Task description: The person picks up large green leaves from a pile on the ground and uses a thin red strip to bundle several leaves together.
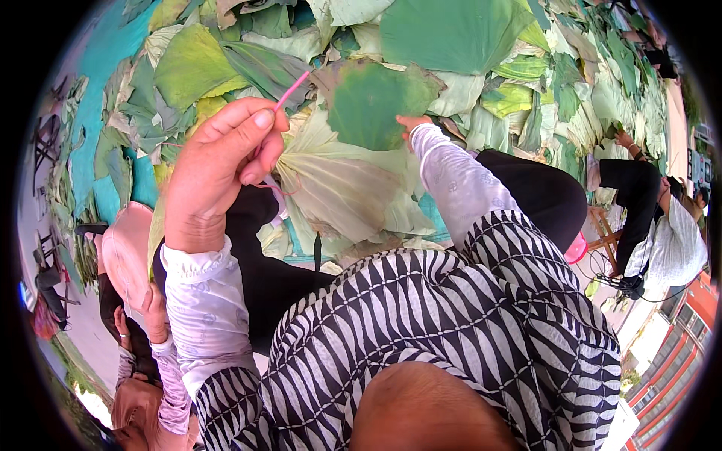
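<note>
Now my left hand [214, 154] pinches a thin pink strand [293, 89] at ten o'clock; my right hand [414, 123], grip unclear, is at one: tugging could tear the broad, brown-edged green leaf [368, 105].

Pink strip [292, 91] held up, green leaf [368, 105] spread out

The slim, bright pink strip slants up and right from your left hand's [239, 146] pinched thumb and finger. A thin pink strand [275, 187] curls below; any join is hidden. The broad leaf lies fairly flat ahead of you, browned along its upper edges, with your right hand [414, 125] at its lower right.
</note>
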Demonstrator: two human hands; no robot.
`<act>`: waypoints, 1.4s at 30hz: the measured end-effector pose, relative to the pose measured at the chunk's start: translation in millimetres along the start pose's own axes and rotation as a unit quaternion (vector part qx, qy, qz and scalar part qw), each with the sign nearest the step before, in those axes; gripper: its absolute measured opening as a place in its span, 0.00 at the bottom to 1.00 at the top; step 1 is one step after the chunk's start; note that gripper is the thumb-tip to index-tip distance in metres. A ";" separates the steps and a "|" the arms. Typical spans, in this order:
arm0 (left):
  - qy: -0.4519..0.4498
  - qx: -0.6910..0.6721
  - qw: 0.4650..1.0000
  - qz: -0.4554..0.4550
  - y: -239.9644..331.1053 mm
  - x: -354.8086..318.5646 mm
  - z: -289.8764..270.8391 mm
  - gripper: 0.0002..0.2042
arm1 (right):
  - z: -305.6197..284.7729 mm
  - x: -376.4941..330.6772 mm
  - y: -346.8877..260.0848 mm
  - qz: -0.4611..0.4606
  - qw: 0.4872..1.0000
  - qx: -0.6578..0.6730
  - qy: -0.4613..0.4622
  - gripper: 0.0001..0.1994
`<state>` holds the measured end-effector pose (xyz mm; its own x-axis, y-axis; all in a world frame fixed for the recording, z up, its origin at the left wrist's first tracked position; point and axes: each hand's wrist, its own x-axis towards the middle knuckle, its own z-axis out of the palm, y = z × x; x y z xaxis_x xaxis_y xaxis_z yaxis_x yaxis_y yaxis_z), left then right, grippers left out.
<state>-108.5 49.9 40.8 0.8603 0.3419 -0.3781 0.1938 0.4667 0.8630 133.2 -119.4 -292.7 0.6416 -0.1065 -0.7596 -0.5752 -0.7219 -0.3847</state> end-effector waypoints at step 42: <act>0.134 0.026 0.990 -0.018 -22.3 105.0 58.6 0.05 | -135.7 -215.6 -145.8 -0.480 0.819 0.038 -0.312 0.12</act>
<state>5.2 27.6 1.5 0.6974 0.5339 -0.4782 0.2517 0.4423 0.8608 147.7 -84.0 -1.7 0.4458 0.8726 -0.1996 -0.0031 -0.2215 -0.9752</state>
